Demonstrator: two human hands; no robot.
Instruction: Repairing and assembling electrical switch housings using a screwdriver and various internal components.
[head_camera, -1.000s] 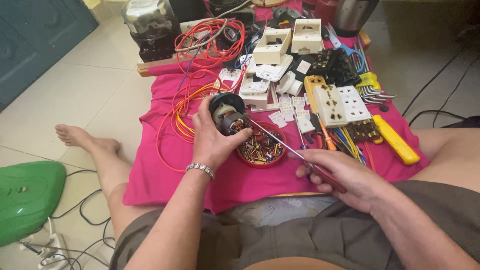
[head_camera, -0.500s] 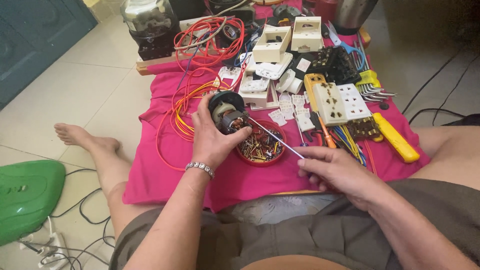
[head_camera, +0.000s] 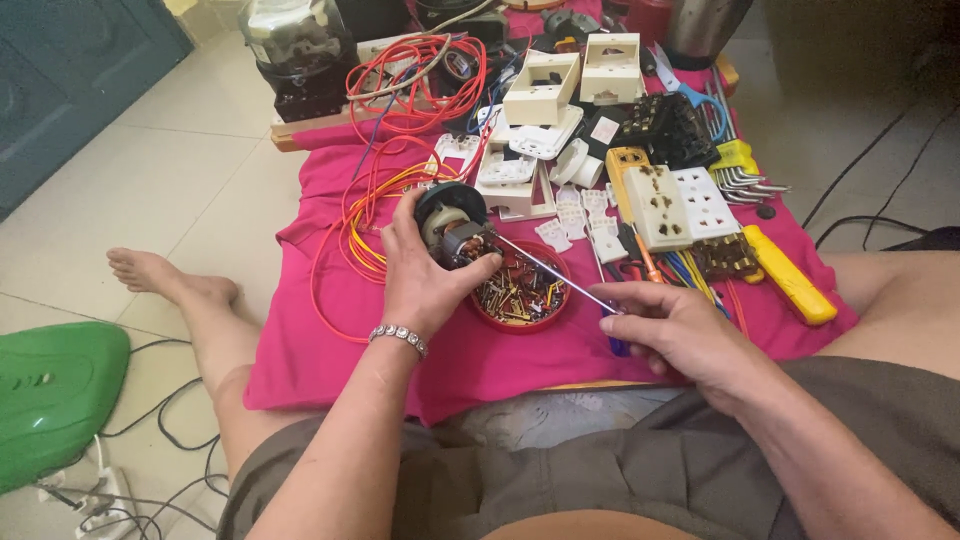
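Black motor (head_camera: 452, 228) gripped in left hand (head_camera: 425, 280); right hand (head_camera: 675, 330) pinches screwdriver (head_camera: 555, 277), tip touching motor.

small pale label (head_camera: 604, 130) with red print, among white socket parts

Small electric motor (head_camera: 452, 225): round dark casing with teal rim, copper windings and metal core exposed. Held up above the pink cloth (head_camera: 330, 350), open end tilted toward the right, just over the left edge of the red dish of screws (head_camera: 520, 292). Screwdriver (head_camera: 555, 272): thin bright metal shaft, slanted from lower right up to upper left, tip touching the motor's exposed core, shaft crossing over the dish.
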